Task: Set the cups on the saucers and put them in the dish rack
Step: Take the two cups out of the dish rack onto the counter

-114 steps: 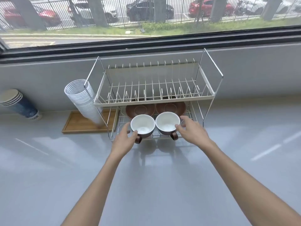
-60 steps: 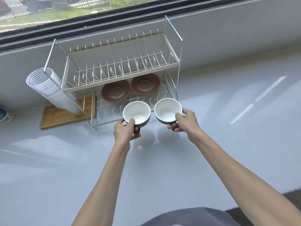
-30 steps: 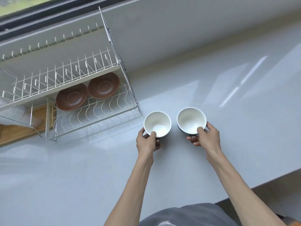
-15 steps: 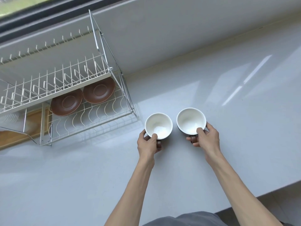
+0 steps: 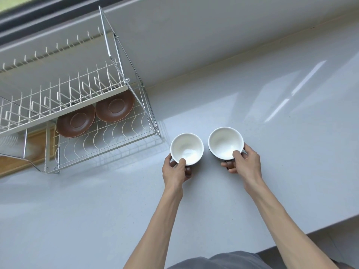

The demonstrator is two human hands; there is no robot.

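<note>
Grey bench [image 5: 272, 117], rack [image 5: 108, 121] at left with two brown saucers [image 5: 115, 106]. Your left hand [image 5: 174, 172] gripped left cup [image 5: 186, 148], right hand [image 5: 243, 165] gripped right cup [image 5: 225, 142].

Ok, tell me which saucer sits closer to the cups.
The right-hand saucer, on the dish rack's lower tier by its right end. The other saucer lies farther left, away from both cups.

Both forearms are bare from elbow to wrist. Left hand [image 5: 175, 171] and right hand [image 5: 245, 164] carry no gloves, rings or watch. A grey garment [image 5: 219, 261] covers the torso.
</note>
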